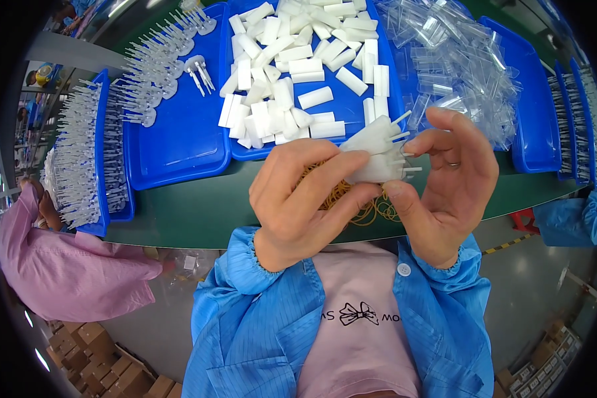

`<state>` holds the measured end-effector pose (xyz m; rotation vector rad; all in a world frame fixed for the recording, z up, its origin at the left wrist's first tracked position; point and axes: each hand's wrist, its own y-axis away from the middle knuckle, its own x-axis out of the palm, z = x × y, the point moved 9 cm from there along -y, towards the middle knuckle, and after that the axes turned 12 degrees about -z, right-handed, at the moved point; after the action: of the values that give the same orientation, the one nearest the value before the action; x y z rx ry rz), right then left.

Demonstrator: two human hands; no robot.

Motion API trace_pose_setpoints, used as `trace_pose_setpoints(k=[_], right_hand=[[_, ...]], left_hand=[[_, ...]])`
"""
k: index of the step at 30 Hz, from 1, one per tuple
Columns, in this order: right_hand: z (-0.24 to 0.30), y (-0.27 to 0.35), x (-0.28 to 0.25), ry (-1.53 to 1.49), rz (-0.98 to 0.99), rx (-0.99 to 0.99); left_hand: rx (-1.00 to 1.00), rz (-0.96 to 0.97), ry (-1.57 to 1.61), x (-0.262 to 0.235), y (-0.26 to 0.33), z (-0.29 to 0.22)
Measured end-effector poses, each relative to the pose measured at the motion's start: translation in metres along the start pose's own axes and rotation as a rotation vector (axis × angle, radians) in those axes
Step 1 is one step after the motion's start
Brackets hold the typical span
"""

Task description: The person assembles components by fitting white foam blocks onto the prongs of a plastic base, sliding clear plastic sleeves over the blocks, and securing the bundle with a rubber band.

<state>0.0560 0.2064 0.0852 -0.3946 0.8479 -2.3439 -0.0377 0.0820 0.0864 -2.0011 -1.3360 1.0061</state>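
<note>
My left hand (305,192) is closed round a bundle of white foam pieces (371,154). Several thin white prongs (399,135) stick out of the bundle's right end. Beside that end is my right hand (454,179), its thumb and fingers spread apart around the prongs. The thumb tip comes close to the bundle's lower corner; whether a thin band lies between these fingers I cannot make out. Under the bundle, partly hidden by my left hand, lies a heap of tan rubber bands (361,204) on the green table (192,209).
A blue tray (245,151) of loose white foam pieces stands ahead. Left of it, another blue tray (179,156) holds pronged white parts (156,73). Clear plastic sleeves (454,73) fill a tray at right. Upright blue racks flank both sides; a pink-sleeved person (73,259) is at left.
</note>
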Motion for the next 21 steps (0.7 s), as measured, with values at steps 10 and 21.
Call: trace_pose_setpoints(k=[10,21], right_hand=[[0.003,0.001,0.007,0.182,0.066,-0.016],[0.014,0.001,0.02,0.181,0.263,-0.088]], left_hand=[[-0.676,0.448,0.446,0.039,0.023,0.05],[-1.283,0.693,1.106,0.064,0.069,0.045]])
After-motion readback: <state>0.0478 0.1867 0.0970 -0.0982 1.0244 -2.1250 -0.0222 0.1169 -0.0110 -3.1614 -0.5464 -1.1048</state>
